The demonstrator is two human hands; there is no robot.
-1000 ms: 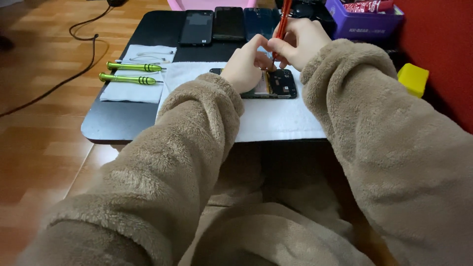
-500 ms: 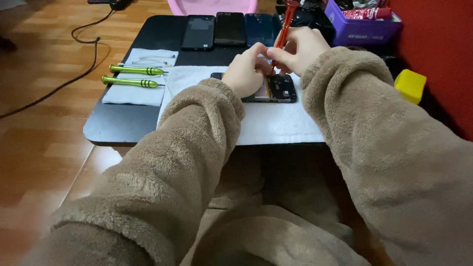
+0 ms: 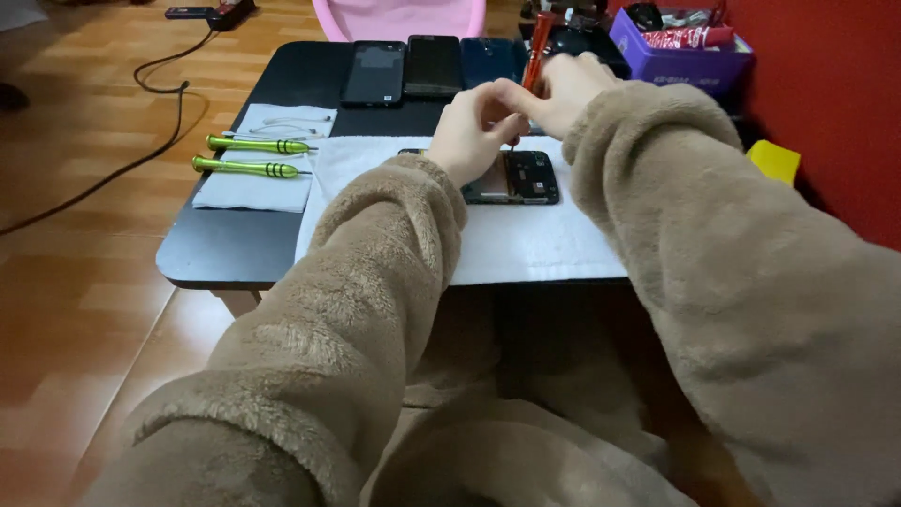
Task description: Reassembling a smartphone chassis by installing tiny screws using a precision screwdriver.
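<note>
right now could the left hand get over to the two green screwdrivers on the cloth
Probably yes. The left hand rests on the opened phone, and the green screwdrivers lie uncovered on a white cloth to its left, with only bare towel between.

Both hands meet at frame centre-top: right hand (image 3: 568, 89) grips a red screwdriver (image 3: 537, 47) upright, tip down on the opened phone (image 3: 521, 176); left hand (image 3: 474, 131) rests on the phone's left part. Phone lies on a white cloth (image 3: 526, 244). Two green screwdrivers (image 3: 249, 157) sit left of it, three phones (image 3: 432, 66) in a row along the top.
</note>
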